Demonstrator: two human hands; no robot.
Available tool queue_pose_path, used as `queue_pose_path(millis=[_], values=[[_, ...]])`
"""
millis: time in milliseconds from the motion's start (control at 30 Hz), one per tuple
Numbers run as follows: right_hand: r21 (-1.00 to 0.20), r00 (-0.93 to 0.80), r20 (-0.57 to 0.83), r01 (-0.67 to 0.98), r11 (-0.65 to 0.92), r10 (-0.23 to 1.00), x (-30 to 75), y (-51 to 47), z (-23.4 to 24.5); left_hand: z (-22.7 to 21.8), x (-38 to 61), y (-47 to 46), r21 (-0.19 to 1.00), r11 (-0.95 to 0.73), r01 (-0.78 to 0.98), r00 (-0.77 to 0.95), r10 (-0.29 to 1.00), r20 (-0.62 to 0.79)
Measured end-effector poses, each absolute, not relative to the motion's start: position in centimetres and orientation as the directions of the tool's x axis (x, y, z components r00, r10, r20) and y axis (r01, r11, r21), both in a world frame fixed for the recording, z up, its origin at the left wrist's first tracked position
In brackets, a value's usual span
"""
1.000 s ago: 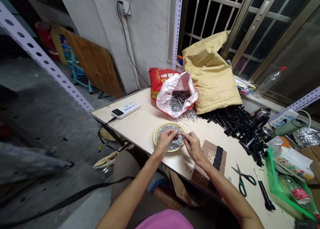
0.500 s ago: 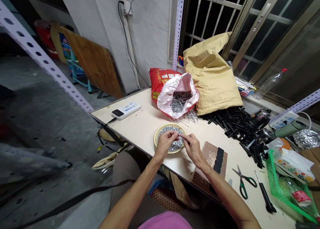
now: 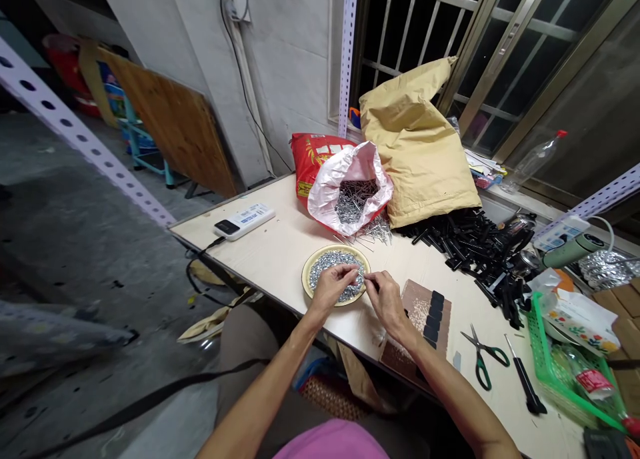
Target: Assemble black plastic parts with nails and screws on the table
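My left hand [image 3: 336, 287] is over a shallow yellow bowl [image 3: 306, 287] full of small shiny metal pieces [image 3: 326, 264]. Its thumb and fingers are pinched together, and whatever lies between them is too small to name. At the bowl's right edge, my right hand [image 3: 386, 300] also pinches with thumb and forefinger, apart from the left fingertips. What it grips cannot be made out. Just right of that hand lies a brown board [image 3: 413, 292] with a row of black pieces [image 3: 435, 315] and pale crumbs on it.
Behind the bowl are a red sack [image 3: 313, 159] of metal pins and a tan paper bag [image 3: 420, 159]. Black parts [image 3: 465, 245] are heaped at right. Scissors [image 3: 481, 355], a black-handled screwdriver [image 3: 525, 382] and a green basket [image 3: 547, 372] lie nearer. A white power bank [image 3: 247, 220] sits left.
My hands have drawn slightly apart, the right fingertips moving off from the left ones. The whole view has shifted a little, so things appear farther left.
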State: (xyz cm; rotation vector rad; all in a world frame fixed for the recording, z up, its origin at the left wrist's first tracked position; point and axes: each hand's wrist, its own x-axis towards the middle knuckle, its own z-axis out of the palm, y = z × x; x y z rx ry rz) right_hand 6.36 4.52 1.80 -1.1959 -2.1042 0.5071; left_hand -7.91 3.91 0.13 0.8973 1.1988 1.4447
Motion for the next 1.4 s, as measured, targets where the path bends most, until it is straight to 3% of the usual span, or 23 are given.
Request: queue_pose_path(millis=[133,500,567,733,800,867,967,1100,1400], values=[[-0.529,-0.376,0.362,0.671,0.520,0.853,6.9,4.3,1.7,0.2,-7.6,3.8,0.965,0.057,-0.257,-0.163,0.981,-0.102],[-0.161,-0.480,0.382,0.807,0.568,0.790,8.0,3.8,1.7,0.3,-7.0,3.7,0.971,0.079,-0.225,-0.117,0.987,-0.107],[-0.194,-0.467,0.370,0.807,0.558,0.803,8.2,3.8,1.8,0.3,-7.0,3.6,0.972,0.077,-0.222,-0.108,0.989,-0.103],[-0.501,-0.422,0.203,0.730,0.464,0.883,8.6,4.1,2.3,0.6,-7.0,3.5,0.979,0.070,-0.191,-0.067,0.994,-0.084],[-0.570,-0.428,0.203,0.680,0.462,0.881,8.8,4.1,2.4,0.7,-6.9,3.5,0.978,0.086,-0.189,-0.052,0.994,-0.098],[-0.553,-0.437,0.265,0.661,0.507,0.859,9.0,4.0,2.4,0.8,-6.7,3.4,0.977,0.097,-0.192,-0.039,0.994,-0.107],[-0.389,-0.475,0.346,0.712,0.584,0.809,9.3,3.8,2.1,0.8,-6.5,3.3,0.976,0.102,-0.192,-0.024,0.994,-0.109],[-0.245,-0.495,0.344,0.773,0.585,0.798,9.4,3.7,1.8,0.5,-6.4,3.3,0.979,0.118,-0.167,-0.008,0.993,-0.121],[-0.429,-0.498,0.303,0.690,0.583,0.813,9.8,3.6,2.4,-0.1,-5.9,3.6,0.997,0.025,-0.073,-0.050,0.998,-0.028]])
